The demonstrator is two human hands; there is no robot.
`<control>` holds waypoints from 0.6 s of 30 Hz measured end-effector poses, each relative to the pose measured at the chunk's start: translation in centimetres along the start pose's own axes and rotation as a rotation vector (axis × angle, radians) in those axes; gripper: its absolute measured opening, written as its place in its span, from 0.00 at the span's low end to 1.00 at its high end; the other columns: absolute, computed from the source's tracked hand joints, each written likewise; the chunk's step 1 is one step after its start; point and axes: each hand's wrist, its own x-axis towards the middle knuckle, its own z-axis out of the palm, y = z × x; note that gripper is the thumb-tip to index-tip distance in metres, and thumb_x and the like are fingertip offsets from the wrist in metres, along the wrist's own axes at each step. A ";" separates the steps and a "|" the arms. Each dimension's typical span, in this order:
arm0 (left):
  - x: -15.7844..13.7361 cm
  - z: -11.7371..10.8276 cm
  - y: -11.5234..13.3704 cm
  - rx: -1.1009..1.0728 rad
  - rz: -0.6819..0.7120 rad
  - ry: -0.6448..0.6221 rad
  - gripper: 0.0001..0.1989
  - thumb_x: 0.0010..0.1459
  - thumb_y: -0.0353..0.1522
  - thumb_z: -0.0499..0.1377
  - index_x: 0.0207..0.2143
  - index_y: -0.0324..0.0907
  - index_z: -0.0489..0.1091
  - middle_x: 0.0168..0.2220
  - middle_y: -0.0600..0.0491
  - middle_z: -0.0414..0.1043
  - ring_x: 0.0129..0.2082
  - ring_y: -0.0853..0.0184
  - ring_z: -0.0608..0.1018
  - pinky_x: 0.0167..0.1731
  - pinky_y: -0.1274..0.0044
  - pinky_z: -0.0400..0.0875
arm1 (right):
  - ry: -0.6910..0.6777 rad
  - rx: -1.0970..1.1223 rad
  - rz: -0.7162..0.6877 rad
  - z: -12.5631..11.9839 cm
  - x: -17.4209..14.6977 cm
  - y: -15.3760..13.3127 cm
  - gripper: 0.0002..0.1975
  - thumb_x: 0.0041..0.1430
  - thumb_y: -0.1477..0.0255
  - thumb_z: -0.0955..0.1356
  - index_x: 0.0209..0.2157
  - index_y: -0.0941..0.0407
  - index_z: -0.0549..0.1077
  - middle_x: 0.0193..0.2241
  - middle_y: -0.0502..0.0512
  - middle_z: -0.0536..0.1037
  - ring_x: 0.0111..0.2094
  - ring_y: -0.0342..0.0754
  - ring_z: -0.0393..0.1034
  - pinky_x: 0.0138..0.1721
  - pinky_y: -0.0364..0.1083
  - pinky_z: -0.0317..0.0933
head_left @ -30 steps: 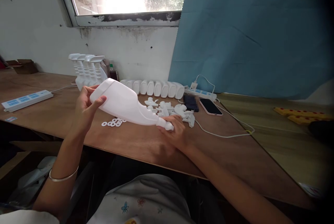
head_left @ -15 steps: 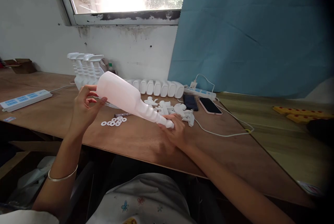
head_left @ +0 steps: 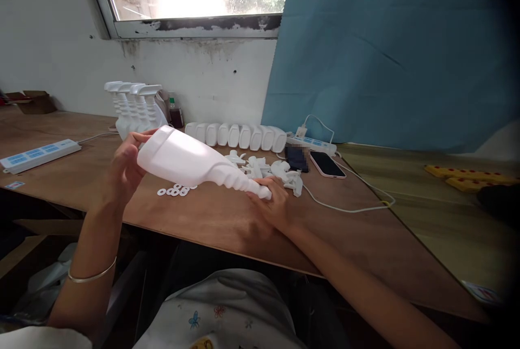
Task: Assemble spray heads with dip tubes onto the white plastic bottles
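A white plastic spray bottle [head_left: 182,156] with no trigger head lies tilted across my view, held in both hands above the table. Its wide base is at my left hand [head_left: 128,167], whose fingers curl round the end and are partly hidden behind it. My right hand [head_left: 273,202] is closed about the narrow ribbed neck at the other end. Beneath the bottle lie several flat white rings [head_left: 174,192], partly covered by it. A heap of white trigger heads [head_left: 260,167] rests just beyond my right hand.
Along the wall stand spray bottles with heads fitted [head_left: 136,105] and a row of white bottles [head_left: 234,136] lying base outward. A phone [head_left: 327,165], a white cable [head_left: 353,211] and a power strip [head_left: 40,155] lie on the table [head_left: 195,224].
The bottle has rolled about its long axis, showing a different side, and its base has dropped slightly to the left with my left hand. My right hand stays on the neck.
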 end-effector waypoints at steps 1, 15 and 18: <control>0.0 0.0 -0.1 0.012 -0.001 0.016 0.16 0.47 0.43 0.59 0.31 0.40 0.67 0.46 0.47 0.66 0.41 0.62 0.71 0.28 0.78 0.68 | -0.005 0.000 -0.008 0.0 0.0 0.0 0.07 0.54 0.67 0.68 0.34 0.54 0.68 0.28 0.53 0.74 0.31 0.49 0.67 0.35 0.50 0.61; 0.0 -0.6 -0.2 0.439 0.109 0.141 0.16 0.38 0.28 0.67 0.33 0.45 0.71 0.32 0.56 0.68 0.32 0.72 0.70 0.26 0.83 0.64 | 0.003 -0.005 -0.024 0.2 -0.1 0.2 0.07 0.53 0.67 0.68 0.34 0.54 0.68 0.27 0.52 0.74 0.30 0.49 0.67 0.35 0.50 0.61; 0.1 -0.8 -0.5 0.467 0.115 0.146 0.16 0.38 0.29 0.67 0.34 0.45 0.71 0.25 0.58 0.65 0.26 0.75 0.68 0.26 0.84 0.64 | 0.017 -0.008 -0.015 0.2 -0.1 0.2 0.07 0.53 0.67 0.67 0.34 0.54 0.68 0.27 0.52 0.74 0.31 0.49 0.67 0.35 0.50 0.61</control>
